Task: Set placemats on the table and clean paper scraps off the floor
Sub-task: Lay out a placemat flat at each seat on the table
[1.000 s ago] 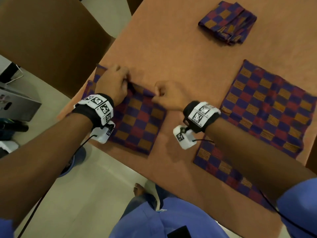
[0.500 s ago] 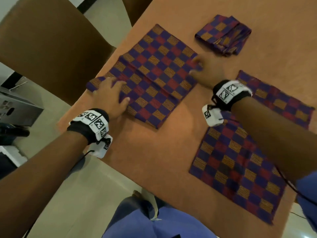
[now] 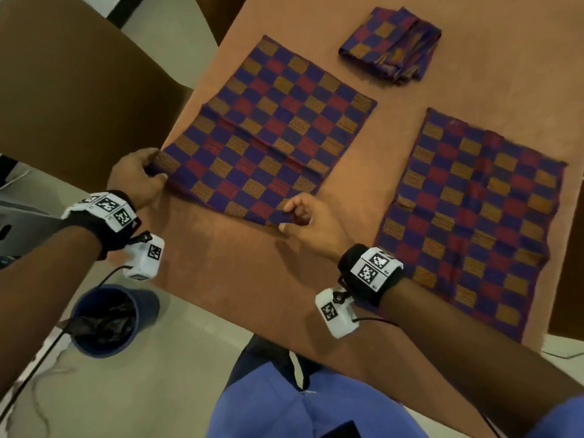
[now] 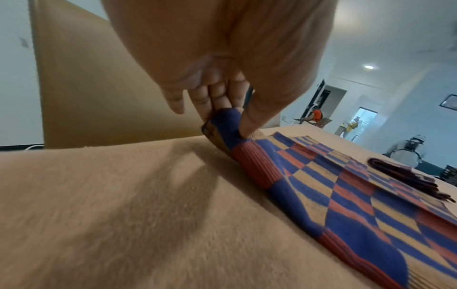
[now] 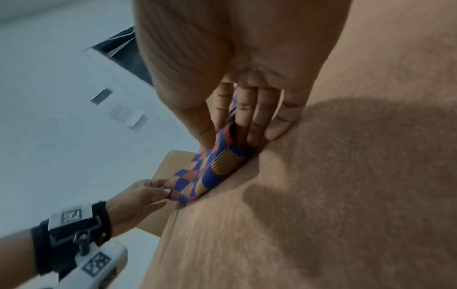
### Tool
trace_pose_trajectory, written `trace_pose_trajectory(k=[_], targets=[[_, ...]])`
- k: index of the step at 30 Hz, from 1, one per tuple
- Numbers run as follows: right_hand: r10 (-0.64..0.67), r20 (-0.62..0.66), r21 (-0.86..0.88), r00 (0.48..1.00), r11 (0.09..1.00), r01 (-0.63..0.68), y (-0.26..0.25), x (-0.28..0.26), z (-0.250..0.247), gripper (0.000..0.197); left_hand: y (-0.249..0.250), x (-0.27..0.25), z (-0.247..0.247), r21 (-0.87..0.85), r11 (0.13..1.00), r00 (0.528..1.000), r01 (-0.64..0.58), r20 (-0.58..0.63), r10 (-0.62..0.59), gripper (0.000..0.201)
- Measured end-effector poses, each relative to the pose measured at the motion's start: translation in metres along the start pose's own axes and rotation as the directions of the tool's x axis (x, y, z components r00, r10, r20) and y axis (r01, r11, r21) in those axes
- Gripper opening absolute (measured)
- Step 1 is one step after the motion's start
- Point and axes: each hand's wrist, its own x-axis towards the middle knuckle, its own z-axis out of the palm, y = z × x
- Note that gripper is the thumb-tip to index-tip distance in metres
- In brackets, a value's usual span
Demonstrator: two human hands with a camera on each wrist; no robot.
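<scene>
A checkered blue, red and orange placemat [image 3: 271, 134] lies spread on the brown table [image 3: 240, 273] near its left edge. My left hand [image 3: 139, 178] pinches the mat's near left corner [image 4: 222, 125]. My right hand [image 3: 309, 222] pinches its near right corner [image 5: 230, 148]. A second placemat [image 3: 474, 216] lies flat to the right. Folded placemats [image 3: 392, 45] sit in a pile at the far side. No paper scraps show on the floor.
A brown chair [image 3: 72, 99] stands at the table's left side. A blue bin [image 3: 104, 320] with a dark liner sits on the floor below my left wrist. My legs in blue trousers [image 3: 284, 399] are at the table's near edge.
The folded mat was opened out flat. My left hand slid from the mat's top to its near left corner, and my right hand came back from the far edge to the near right corner.
</scene>
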Motion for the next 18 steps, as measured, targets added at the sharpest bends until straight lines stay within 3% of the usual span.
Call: trace_pose_trajectory(k=[3, 8, 11, 14, 18], targets=[[-0.052, -0.055, 0.1, 0.997, 0.993, 0.058, 0.0, -0.007, 0.005, 0.027, -0.001, 0.008, -0.01, -0.066, 0.996, 0.996, -0.058, 0.063, 0.062, 0.052], [-0.123, -0.168, 0.141, 0.978, 0.979, 0.147, -0.007, -0.017, 0.014, 0.034, 0.007, 0.01, -0.026, -0.192, 0.981, 0.978, -0.03, 0.198, 0.069, 0.05], [0.016, -0.226, 0.225, 0.974, 0.974, 0.036, -0.005, -0.015, 0.02, 0.038, 0.005, 0.011, -0.029, -0.24, 0.97, 0.985, -0.043, 0.153, 0.082, 0.049], [0.209, -0.138, 0.318, 0.968, 0.935, -0.156, -0.003, -0.015, 0.03, 0.03, -0.01, 0.006, -0.023, -0.281, 0.957, 0.972, 0.068, 0.235, 0.0, 0.051], [0.208, -0.032, 0.383, 0.978, 0.906, -0.18, 0.001, -0.024, 0.046, 0.044, -0.03, 0.0, -0.011, -0.297, 0.949, 0.938, 0.102, 0.347, 0.008, 0.058]])
